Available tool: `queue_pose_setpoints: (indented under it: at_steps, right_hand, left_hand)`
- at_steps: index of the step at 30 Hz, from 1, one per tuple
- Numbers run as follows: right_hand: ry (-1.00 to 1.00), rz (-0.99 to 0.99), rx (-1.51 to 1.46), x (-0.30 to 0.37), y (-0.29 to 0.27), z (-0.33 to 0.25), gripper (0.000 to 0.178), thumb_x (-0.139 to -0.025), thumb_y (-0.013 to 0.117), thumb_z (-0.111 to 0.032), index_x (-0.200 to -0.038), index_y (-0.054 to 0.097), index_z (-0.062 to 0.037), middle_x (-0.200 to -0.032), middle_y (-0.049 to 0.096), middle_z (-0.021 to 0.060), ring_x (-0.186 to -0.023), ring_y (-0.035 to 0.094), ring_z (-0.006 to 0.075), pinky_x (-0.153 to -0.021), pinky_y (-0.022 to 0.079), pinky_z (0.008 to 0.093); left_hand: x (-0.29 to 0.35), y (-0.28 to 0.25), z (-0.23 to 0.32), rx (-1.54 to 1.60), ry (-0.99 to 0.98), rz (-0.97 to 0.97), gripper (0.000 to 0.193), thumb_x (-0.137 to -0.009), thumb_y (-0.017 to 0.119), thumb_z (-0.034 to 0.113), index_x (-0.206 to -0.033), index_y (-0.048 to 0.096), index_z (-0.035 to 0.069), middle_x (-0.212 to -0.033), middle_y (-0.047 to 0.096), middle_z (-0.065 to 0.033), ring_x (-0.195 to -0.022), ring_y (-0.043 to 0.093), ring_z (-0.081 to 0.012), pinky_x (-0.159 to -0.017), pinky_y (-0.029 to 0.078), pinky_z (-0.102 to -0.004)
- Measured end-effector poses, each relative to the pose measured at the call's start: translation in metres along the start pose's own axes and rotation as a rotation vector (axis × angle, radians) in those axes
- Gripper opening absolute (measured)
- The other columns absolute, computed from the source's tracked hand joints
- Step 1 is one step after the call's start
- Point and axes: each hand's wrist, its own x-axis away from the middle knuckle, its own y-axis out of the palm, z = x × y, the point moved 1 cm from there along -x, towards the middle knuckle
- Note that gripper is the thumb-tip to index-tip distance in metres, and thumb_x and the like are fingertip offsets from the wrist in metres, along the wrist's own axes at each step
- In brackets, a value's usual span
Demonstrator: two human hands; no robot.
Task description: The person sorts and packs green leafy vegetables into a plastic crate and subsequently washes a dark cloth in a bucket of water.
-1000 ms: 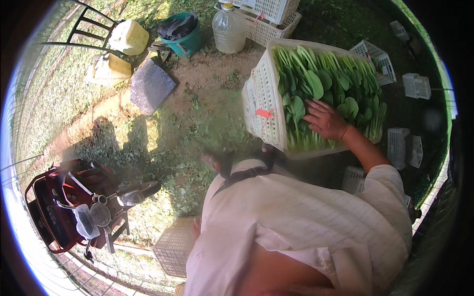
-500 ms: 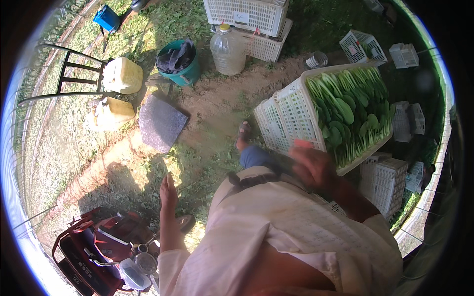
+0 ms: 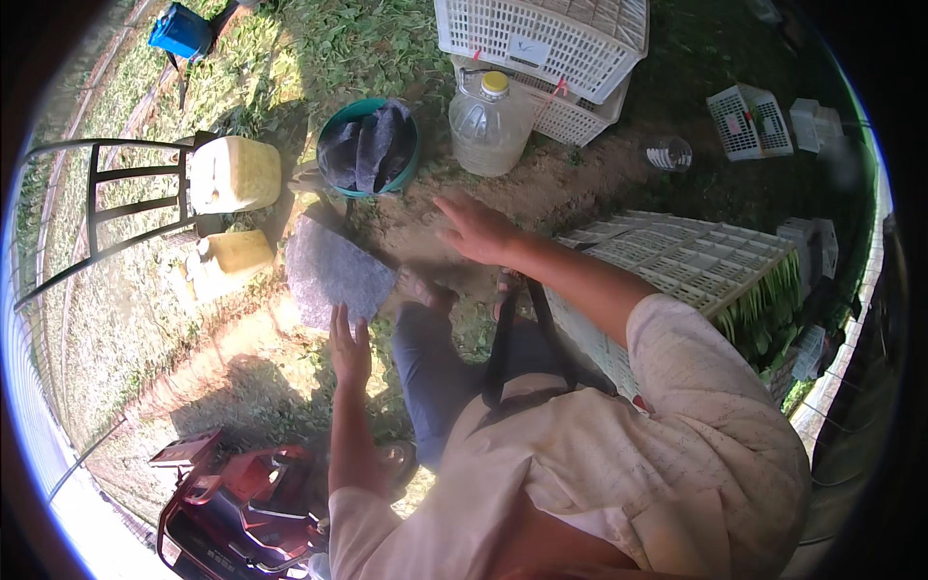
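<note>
My left hand [image 3: 350, 350] is open, fingers stretched out, beside the near edge of a grey speckled sheet [image 3: 336, 275]. Whether the fingertips touch it I cannot tell. My right hand [image 3: 478, 230] reaches forward with its fingers apart and nothing in them. Below that right forearm stands a white slatted crate [image 3: 667, 259], with leafy greens [image 3: 773, 300] showing at its right end. In front of my right hand are a clear jug with a yellow cap [image 3: 490, 126] and a teal bucket [image 3: 327, 176] with dark cloth [image 3: 372, 145] in it.
Stacked white crates [image 3: 541, 48] stand at the back. Two yellowish jerrycans [image 3: 235, 174] lie by a black metal frame [image 3: 94, 198] on the left. A red vehicle [image 3: 251, 503] sits at the lower left, and a blue container [image 3: 181, 31] at the far left.
My right hand has swung left and forward, away from the crate of greens. My left hand now lies nearer the grey sheet. The view has shifted, showing that crate more from its side.
</note>
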Motion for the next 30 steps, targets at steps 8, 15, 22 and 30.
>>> queue_pose_setpoints:
  at_steps: [8, 15, 22, 30]
  right_hand:
    - [0.160, 0.001, 0.262, -0.295, 0.099, 0.080, 0.092, -0.089, 0.078, -0.041, -0.164, 0.032, -0.0150, -0.170, 0.018, 0.0308, -0.153, 0.030, 0.0515, -0.115, 0.044, 0.0583]
    - [0.285, -0.154, 0.449, -0.413, 0.201, 0.179, 0.119, -0.069, 0.095, -0.039, -0.166, 0.028, -0.0207, -0.173, 0.013, 0.0249, -0.156, 0.022, 0.0523, -0.118, 0.041, 0.0575]
    - [0.324, -0.172, 0.419, -0.444, 0.258, 0.229, 0.095, -0.083, 0.075, -0.010, -0.166, 0.029, -0.0209, -0.174, 0.010, 0.0240, -0.156, 0.019, 0.0542, -0.120, 0.037, 0.0599]
    - [0.387, -0.128, 0.421, -0.460, 0.278, 0.236, 0.058, -0.099, 0.056, -0.015, -0.155, 0.042, -0.0167, -0.169, 0.022, 0.0280, -0.149, 0.037, 0.0508, -0.108, 0.049, 0.0582]
  left_hand:
    - [-0.393, 0.058, -0.004, -0.252, 0.354, 0.002, 0.088, -0.090, 0.077, 0.048, -0.162, 0.040, 0.012, -0.166, 0.034, -0.0275, -0.147, 0.040, -0.0465, -0.120, 0.036, -0.0543]
    - [-0.541, 0.172, -0.053, -0.556, 0.316, -0.366, 0.127, -0.067, 0.086, 0.066, -0.168, 0.027, 0.017, -0.171, 0.026, -0.0209, -0.146, 0.042, -0.0424, -0.116, 0.042, -0.0529]
    - [-0.572, 0.235, -0.095, -0.463, 0.198, -0.472, 0.109, -0.087, 0.074, 0.057, -0.170, 0.016, 0.017, -0.155, 0.041, -0.0246, -0.136, 0.050, -0.0423, -0.113, 0.046, -0.0492]
    - [-0.584, 0.252, -0.108, -0.442, 0.169, -0.516, 0.099, -0.091, 0.072, 0.051, -0.169, 0.023, 0.014, -0.159, 0.041, -0.0234, -0.139, 0.050, -0.0420, -0.114, 0.045, -0.0495]
